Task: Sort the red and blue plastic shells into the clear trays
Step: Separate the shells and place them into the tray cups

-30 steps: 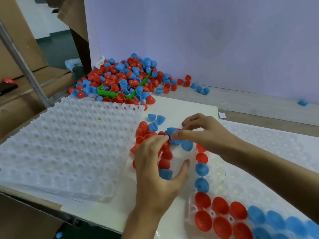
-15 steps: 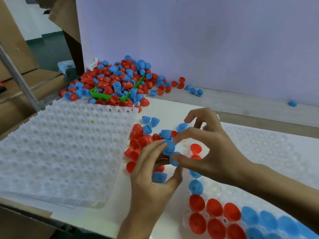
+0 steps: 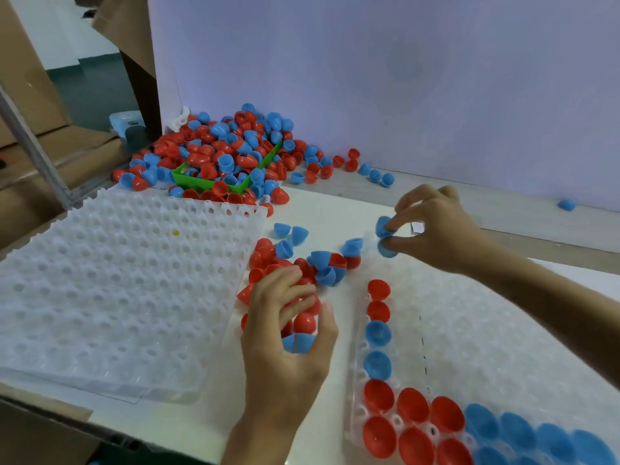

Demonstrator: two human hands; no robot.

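At a white counter (image 3: 335, 209), the right hand (image 3: 436, 229) pinches two blue shells (image 3: 384, 234) over the far corner of the clear tray (image 3: 486, 330) on the right; the left hand (image 3: 288, 330) curls round a red shell (image 3: 304, 323) and a blue shell (image 3: 298, 342) beside a loose cluster of shells (image 3: 302, 260). Red and blue shells line that tray's near and left edges; a second tray (image 3: 117, 280) lies at left; behind it a heap of shells (image 3: 228, 152) spills over a green bin (image 3: 201, 182).
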